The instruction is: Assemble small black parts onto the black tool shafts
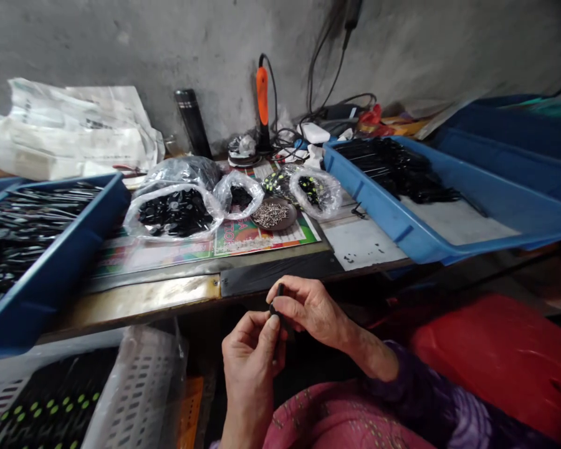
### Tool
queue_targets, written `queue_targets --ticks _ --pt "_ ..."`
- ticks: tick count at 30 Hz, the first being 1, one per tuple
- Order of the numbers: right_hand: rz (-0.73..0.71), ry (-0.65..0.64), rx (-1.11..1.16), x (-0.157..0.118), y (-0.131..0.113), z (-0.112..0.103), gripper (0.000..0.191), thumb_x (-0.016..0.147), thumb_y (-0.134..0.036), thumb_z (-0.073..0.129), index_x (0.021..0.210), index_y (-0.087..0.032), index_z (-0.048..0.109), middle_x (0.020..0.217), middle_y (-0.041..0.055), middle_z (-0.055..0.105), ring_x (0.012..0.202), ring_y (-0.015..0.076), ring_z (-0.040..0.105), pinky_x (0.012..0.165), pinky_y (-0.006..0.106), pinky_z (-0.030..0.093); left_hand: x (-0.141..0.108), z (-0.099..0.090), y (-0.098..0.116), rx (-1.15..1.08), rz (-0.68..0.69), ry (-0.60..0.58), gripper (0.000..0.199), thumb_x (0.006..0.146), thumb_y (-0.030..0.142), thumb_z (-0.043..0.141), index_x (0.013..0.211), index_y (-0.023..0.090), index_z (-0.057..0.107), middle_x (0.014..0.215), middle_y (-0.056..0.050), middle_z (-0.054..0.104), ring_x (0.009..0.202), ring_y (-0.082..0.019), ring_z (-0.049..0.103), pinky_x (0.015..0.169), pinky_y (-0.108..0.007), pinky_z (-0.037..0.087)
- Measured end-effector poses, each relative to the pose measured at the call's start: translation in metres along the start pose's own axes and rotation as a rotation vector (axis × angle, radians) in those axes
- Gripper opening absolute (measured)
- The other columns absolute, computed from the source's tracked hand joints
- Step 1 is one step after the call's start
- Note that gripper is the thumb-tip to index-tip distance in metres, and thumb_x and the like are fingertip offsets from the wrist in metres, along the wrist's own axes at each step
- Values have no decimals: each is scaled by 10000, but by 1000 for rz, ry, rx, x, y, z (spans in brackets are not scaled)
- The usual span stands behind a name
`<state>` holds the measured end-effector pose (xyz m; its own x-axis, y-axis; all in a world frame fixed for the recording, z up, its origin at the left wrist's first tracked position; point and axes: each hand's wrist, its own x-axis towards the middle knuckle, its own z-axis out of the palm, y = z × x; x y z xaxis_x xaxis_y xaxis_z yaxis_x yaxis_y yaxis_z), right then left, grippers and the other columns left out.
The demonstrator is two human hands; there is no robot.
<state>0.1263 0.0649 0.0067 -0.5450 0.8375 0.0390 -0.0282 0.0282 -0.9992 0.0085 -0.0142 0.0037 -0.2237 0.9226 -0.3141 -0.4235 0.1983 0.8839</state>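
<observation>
Your left hand (249, 362) and right hand (308, 308) meet just below the tabletop's front edge, and both are closed in a narrow pinch on a small black piece (278, 308). The piece sits between your fingertips, mostly hidden, so you can't tell its exact shape. A purple patterned sleeve (416, 399) covers your right forearm's far end, and a pink patterned cloth (336, 418) lies below your hands.

On the tabletop (135, 298) ahead of you, a printed mat (262, 240) lies under clear plastic bags of black parts (174, 213) and a bag of yellow-dotted black parts (315, 193). Between them sits a round dish of small metal pins (270, 215). A blue tray of long black pieces (51, 274) is to your left, and another blue tray (383, 215) is to your right. Farther back stand a black flask (193, 121) and an orange-handled corded tool (262, 96). Below left, a white perforated crate (138, 390) holds black parts with green dots (51, 402).
</observation>
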Motion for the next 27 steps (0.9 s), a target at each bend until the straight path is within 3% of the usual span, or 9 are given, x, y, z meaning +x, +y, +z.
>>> queue_targets --ticks 4,7,13,19,21,27 --pt "35 -4 -68 -1 -2 -1 60 769 -154 603 828 -161 589 598 -69 530 486 58 475 456 156 369 -1 -1 -2 31 23 -1 356 749 425 793 740 104 639 564 25 562 418 -23 403 386 -118 296" --pt "19 30 -66 -1 1 1 34 783 -149 577 814 -159 585 606 -69 529 490 51 469 453 148 366 -1 -1 -3 26 18 11 357 742 425 796 741 105 638 571 23 565 420 -26 410 383 -117 295" --pt "50 -42 -10 -1 2 0 71 837 -212 586 883 -158 586 634 -63 549 476 60 497 425 151 396 0 -2 0 53 23 3 344 755 411 789 742 102 638 557 25 556 427 -27 408 390 -115 303" --pt "9 33 -63 0 5 2 38 801 -143 576 835 -152 589 634 -58 544 476 51 495 429 142 378 0 -3 -2 33 8 -1 359 742 428 795 739 108 632 570 20 568 418 -26 411 382 -119 293" --pt "20 -6 -37 0 6 0 51 836 -198 598 852 -150 595 633 -54 549 464 50 476 422 145 370 1 -4 -2 25 -4 -10 356 745 425 793 741 109 628 577 19 574 419 -25 410 383 -117 291" --pt "22 -126 86 3 3 -13 383 911 -501 593 791 -137 600 517 -57 474 394 52 379 360 156 252 0 -2 1 1 -39 -81 369 724 427 809 723 114 614 577 13 591 389 -22 412 371 -122 268"
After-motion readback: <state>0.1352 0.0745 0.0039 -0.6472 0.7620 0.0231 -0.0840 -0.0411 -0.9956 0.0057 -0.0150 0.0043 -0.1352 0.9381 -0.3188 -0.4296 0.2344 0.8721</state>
